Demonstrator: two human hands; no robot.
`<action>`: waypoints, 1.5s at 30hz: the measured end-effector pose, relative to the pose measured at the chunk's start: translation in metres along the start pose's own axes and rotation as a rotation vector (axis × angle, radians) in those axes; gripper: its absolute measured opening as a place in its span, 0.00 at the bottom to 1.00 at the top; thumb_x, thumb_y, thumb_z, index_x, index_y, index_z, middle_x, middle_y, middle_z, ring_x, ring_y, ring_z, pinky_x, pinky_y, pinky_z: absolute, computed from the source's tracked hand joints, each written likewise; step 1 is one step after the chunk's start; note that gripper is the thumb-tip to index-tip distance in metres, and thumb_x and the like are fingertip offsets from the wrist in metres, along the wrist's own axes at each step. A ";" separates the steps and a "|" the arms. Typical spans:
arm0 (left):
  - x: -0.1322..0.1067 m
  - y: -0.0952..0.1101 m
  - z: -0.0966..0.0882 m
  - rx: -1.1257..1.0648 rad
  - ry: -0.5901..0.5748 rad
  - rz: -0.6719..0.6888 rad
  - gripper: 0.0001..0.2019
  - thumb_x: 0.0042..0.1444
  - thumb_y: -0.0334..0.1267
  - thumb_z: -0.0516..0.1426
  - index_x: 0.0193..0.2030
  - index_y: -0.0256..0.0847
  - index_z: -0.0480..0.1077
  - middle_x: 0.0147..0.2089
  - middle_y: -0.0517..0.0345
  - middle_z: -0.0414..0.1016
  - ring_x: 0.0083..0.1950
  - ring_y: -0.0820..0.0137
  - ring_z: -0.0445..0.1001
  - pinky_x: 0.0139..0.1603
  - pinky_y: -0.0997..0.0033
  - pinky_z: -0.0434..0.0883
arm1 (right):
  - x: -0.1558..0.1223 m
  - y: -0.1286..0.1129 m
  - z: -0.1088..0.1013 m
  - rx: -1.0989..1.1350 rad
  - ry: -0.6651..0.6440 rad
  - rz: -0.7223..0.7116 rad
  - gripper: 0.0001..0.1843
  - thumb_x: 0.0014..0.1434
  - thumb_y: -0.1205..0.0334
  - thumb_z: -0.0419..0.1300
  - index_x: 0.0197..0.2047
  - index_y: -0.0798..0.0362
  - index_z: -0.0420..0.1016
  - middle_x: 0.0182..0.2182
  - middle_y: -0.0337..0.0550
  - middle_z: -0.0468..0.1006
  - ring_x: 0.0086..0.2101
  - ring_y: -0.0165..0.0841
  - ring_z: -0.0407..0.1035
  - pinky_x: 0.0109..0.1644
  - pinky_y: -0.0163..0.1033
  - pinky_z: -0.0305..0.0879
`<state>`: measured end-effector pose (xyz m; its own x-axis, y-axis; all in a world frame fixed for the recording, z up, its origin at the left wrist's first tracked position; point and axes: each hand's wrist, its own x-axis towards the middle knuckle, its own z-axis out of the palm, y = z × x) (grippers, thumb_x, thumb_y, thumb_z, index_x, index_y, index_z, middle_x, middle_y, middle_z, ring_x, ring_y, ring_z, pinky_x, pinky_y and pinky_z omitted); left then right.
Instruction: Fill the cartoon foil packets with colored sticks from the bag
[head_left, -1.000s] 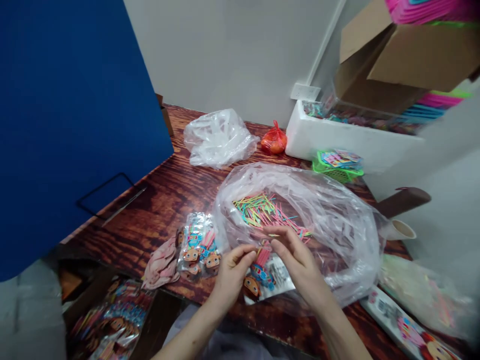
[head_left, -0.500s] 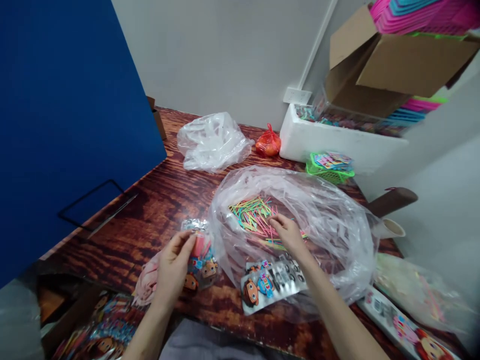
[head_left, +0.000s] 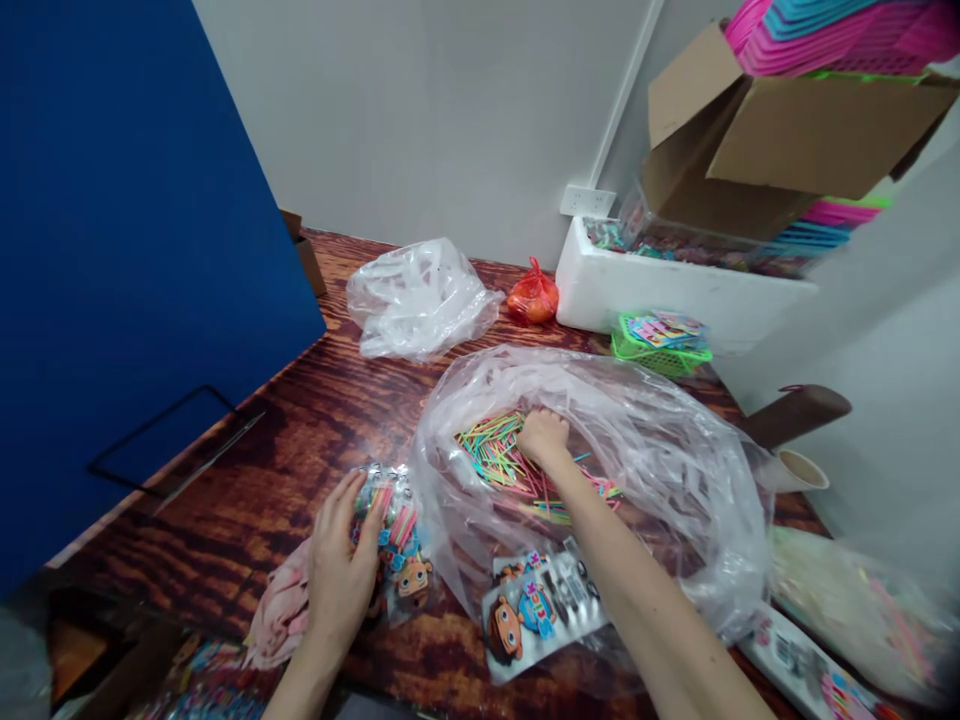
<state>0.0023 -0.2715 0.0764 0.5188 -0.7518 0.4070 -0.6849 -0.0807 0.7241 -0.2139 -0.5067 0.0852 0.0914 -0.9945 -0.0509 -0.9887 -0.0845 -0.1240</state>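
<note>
My right hand (head_left: 543, 437) reaches into a large clear plastic bag (head_left: 660, 480) and closes over a heap of thin coloured sticks (head_left: 495, 452) inside it. My left hand (head_left: 341, 565) lies flat with fingers spread on a small pile of clear packets printed with a cartoon face (head_left: 401, 545), left of the bag. Another flat packet with the same cartoon face (head_left: 536, 612) lies by the table's near edge, under my right forearm.
The wooden table (head_left: 300, 430) also holds a crumpled clear bag (head_left: 416, 298), a small orange bag (head_left: 532, 297), a white foam box (head_left: 675, 285), a green basket (head_left: 660, 340) and a pink bundle (head_left: 277, 610). A blue board (head_left: 127, 250) stands left; cardboard boxes (head_left: 765, 140) hang top right.
My right hand has pushed further into the bag and closed over the sticks. My left hand has settled flat onto the packet pile at the left.
</note>
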 end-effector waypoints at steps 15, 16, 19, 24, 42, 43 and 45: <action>-0.005 0.036 -0.021 -0.131 0.000 0.027 0.15 0.62 0.45 0.53 0.52 0.44 0.71 0.61 0.52 0.67 0.64 0.59 0.64 0.67 0.56 0.59 | -0.015 0.047 -0.020 0.693 -0.412 0.001 0.07 0.57 0.65 0.54 0.29 0.55 0.70 0.22 0.41 0.75 0.23 0.29 0.68 0.24 0.30 0.58; -0.006 0.041 -0.020 -0.143 -0.004 0.033 0.14 0.62 0.44 0.53 0.52 0.45 0.71 0.61 0.52 0.67 0.64 0.60 0.64 0.67 0.56 0.58 | -0.021 0.051 -0.019 0.780 -0.458 0.023 0.06 0.56 0.67 0.53 0.29 0.54 0.69 0.19 0.38 0.72 0.19 0.27 0.65 0.21 0.29 0.55; -0.015 0.060 -0.013 -0.249 -0.061 -0.002 0.13 0.63 0.43 0.54 0.51 0.45 0.72 0.61 0.53 0.67 0.64 0.61 0.64 0.66 0.57 0.58 | -0.044 0.063 -0.014 1.027 -0.596 0.104 0.05 0.57 0.68 0.53 0.29 0.53 0.65 0.16 0.32 0.65 0.15 0.24 0.58 0.19 0.28 0.53; -0.035 0.094 0.020 -0.642 -0.361 -0.188 0.12 0.61 0.42 0.54 0.48 0.44 0.74 0.60 0.51 0.69 0.62 0.61 0.66 0.60 0.63 0.65 | -0.072 0.074 -0.001 1.361 -0.701 0.205 0.09 0.60 0.63 0.55 0.28 0.52 0.60 0.16 0.31 0.65 0.15 0.22 0.59 0.20 0.25 0.57; -0.013 0.133 0.136 -1.074 -0.496 -0.639 0.28 0.51 0.48 0.61 0.56 0.38 0.62 0.44 0.50 0.75 0.33 0.72 0.74 0.32 0.74 0.70 | -0.137 0.071 -0.008 1.699 -0.742 0.019 0.24 0.46 0.47 0.70 0.38 0.55 0.68 0.16 0.30 0.67 0.13 0.19 0.53 0.16 0.26 0.43; -0.012 0.134 0.140 -1.074 -0.511 -0.630 0.27 0.52 0.48 0.60 0.55 0.39 0.63 0.42 0.52 0.75 0.31 0.73 0.73 0.29 0.75 0.69 | -0.140 0.069 -0.005 1.719 -0.783 0.025 0.24 0.47 0.48 0.70 0.37 0.55 0.68 0.16 0.30 0.67 0.13 0.19 0.53 0.17 0.26 0.44; -0.011 0.135 0.144 -1.060 -0.546 -0.589 0.21 0.52 0.48 0.59 0.49 0.38 0.67 0.38 0.55 0.75 0.29 0.74 0.72 0.27 0.77 0.67 | -0.147 0.067 -0.002 1.767 -0.857 0.019 0.21 0.48 0.50 0.70 0.35 0.54 0.67 0.17 0.31 0.68 0.15 0.20 0.56 0.19 0.27 0.50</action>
<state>-0.1696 -0.3689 0.0896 0.1570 -0.9653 -0.2085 0.4265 -0.1242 0.8959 -0.2942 -0.3661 0.0863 0.6448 -0.6617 -0.3827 0.1664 0.6101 -0.7747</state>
